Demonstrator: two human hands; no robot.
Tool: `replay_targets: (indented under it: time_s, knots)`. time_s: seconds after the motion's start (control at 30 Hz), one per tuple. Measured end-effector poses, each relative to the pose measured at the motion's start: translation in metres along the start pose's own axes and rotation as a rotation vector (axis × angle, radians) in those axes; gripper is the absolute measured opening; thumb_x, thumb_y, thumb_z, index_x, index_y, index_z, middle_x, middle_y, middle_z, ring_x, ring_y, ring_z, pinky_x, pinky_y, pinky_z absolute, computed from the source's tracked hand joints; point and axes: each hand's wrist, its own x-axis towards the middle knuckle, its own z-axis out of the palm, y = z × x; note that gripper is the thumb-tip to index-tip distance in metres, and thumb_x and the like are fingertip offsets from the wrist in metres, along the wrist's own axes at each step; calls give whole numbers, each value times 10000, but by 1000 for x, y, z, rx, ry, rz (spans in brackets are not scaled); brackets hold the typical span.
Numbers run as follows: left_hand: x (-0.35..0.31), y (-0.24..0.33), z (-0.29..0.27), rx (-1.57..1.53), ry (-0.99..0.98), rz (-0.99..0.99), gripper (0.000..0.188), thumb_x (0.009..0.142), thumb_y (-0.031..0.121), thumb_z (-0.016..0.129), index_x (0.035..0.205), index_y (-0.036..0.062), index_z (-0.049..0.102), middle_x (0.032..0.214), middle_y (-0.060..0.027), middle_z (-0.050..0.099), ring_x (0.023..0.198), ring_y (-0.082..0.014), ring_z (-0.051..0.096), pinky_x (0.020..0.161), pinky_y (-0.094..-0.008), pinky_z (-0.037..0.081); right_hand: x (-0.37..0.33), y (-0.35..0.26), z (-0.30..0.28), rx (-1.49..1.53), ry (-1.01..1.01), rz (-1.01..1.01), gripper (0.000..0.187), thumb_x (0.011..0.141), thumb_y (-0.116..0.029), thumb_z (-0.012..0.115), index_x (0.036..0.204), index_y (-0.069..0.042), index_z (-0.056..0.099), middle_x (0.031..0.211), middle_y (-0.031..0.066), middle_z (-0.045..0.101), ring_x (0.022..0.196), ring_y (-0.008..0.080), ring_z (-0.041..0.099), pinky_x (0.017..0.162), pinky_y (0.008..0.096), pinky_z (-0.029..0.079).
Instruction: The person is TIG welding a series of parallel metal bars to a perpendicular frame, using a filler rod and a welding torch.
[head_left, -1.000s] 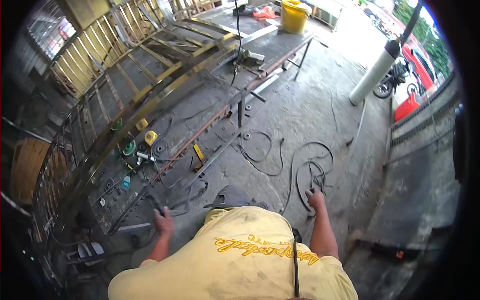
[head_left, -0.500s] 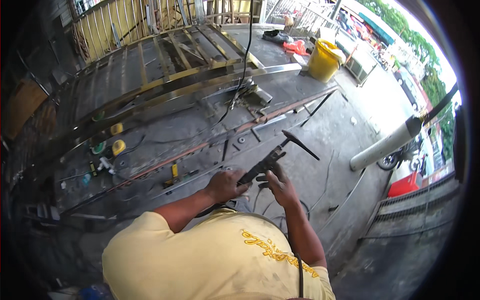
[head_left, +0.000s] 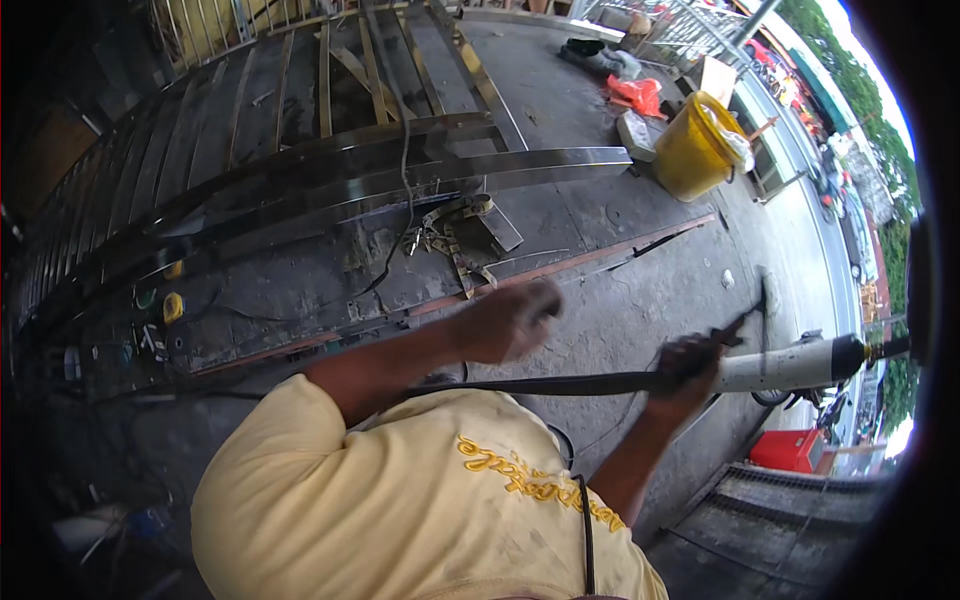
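Observation:
My right hand (head_left: 688, 365) is closed round a black TIG welding torch (head_left: 742, 322), held out to the right over the floor. The slim head of the torch points up and away, blurred. From that hand a black sleeved cable (head_left: 570, 384) stretches left across the front of my body. My left hand (head_left: 515, 322) is off the torch, raised near the bench's front edge. Its fingers are curled and smeared by motion; whatever they may hold cannot be made out. Beyond it, a clamp-like metal piece (head_left: 450, 235) and a short square tube (head_left: 500, 228) lie on the bench.
A metal frame of bars (head_left: 325, 85) covers the bench (head_left: 330, 260). A long square tube (head_left: 560, 165) runs along its front. At the back right stands a yellow bucket (head_left: 690, 150), near a red plastic bag (head_left: 637, 96). A white gas cylinder (head_left: 785, 367) and a red box (head_left: 787, 450) are to the right.
The torch moved right in my right hand. My left hand let go of it and rose away. The cable is now drawn taut across my front, and the view has shifted.

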Motion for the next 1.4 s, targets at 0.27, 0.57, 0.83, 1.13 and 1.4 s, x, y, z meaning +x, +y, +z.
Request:
replay_targets:
  time_s: [0.27,0.57,0.83,1.13,1.4]
  knots:
    - [31,-43,-62,2,595,-359,99,1020,-22,460,1073,48,506,1051,-90,688,987,-131,644,888,-294,519,238,-211,-16,-872,319,-1065,207,1011,-198,488,897,-31,528,723,90,511,558,166,534,548,304,535]
    - [146,-133,-45,659,761,-238,332,928,-35,594,1254,25,561,1214,-147,686,1095,-355,657,911,-417,542,517,-177,17,-1130,-80,-798,280,1052,-265,472,1002,-22,603,860,108,627,779,231,630,726,357,543]
    - [183,-255,-26,936,585,-269,485,821,21,690,1299,31,607,1370,-172,615,1208,-371,610,1040,-455,487,462,114,114,-1367,-694,-89,410,1022,-172,591,1402,-49,502,883,-20,626,653,31,500,523,206,393]
    - [184,-253,-26,946,471,-317,438,812,13,651,1249,29,625,1380,-166,602,1229,-363,580,1029,-485,488,423,248,60,-1283,-898,173,594,936,-76,637,1486,-89,413,721,55,575,625,104,550,591,293,482]
    - [186,-262,-29,975,748,-275,364,800,-39,603,1156,31,636,1217,-161,630,1121,-393,607,981,-486,503,421,289,3,-1210,-874,331,665,960,-62,605,1540,-82,279,791,106,600,659,165,600,607,329,495]
